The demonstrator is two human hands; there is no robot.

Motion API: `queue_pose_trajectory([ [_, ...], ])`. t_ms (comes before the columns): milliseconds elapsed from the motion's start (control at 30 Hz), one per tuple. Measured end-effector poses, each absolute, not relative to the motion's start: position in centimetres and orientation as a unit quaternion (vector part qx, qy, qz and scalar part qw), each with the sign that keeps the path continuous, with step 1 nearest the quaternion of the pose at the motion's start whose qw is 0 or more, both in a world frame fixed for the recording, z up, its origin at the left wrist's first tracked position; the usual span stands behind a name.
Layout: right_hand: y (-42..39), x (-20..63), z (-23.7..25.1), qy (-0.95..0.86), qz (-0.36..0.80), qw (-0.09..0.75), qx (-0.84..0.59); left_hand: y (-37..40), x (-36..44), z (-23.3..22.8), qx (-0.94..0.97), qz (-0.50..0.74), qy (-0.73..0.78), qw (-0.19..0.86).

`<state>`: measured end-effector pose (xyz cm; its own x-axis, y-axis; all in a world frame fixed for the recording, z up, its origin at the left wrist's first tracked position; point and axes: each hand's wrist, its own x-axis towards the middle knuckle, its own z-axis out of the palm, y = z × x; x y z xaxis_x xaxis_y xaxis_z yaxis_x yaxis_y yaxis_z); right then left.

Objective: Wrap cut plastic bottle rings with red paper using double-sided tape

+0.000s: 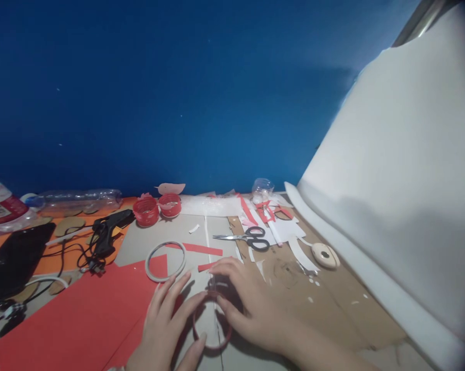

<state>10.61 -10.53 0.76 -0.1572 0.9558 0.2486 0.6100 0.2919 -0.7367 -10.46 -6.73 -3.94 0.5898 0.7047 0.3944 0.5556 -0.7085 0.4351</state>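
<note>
A thin red ring (212, 348) sits at the near edge of the grey work surface between my two hands. My left hand (166, 324) holds its left side, with the index fingertip at the far rim and the thumb low on the near left. My right hand (250, 301) grips the far right of the rim between thumb and curved fingers. Just beyond my left fingers lies a pale grey ring (149, 257), partly over red paper (81, 314). Narrow red strips (203, 249) lie past my fingertips.
Black-handled scissors (257, 239) lie ahead, near white and red paper scraps (282, 232) and a cream oval tape dispenser-like object (325, 256). Left are a black glue gun (106, 232) with cords, two red cups (145, 210), and clear bottles (81, 200). A large white sheet (402, 170) leans at right.
</note>
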Motion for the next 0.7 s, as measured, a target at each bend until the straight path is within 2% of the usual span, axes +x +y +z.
queue_pose_trajectory([
  [233,-10.6,10.6,0.3,-0.726,0.238,0.398,-0.508,-6.9,-10.4,-4.1,0.913,0.256,0.306,0.078],
  [400,-10.6,10.4,0.1,-0.732,0.204,0.395,-0.517,-5.9,-10.4,-6.3,0.902,0.31,0.297,0.039],
  [533,-10.1,12.0,1.0,-0.679,0.158,0.323,-0.64,-5.3,-11.1,-6.1,0.877,0.365,0.292,0.109],
  [700,-7.3,17.3,2.1,-0.633,0.125,0.262,-0.718,-5.8,-11.0,-3.3,0.863,0.343,0.299,0.218],
])
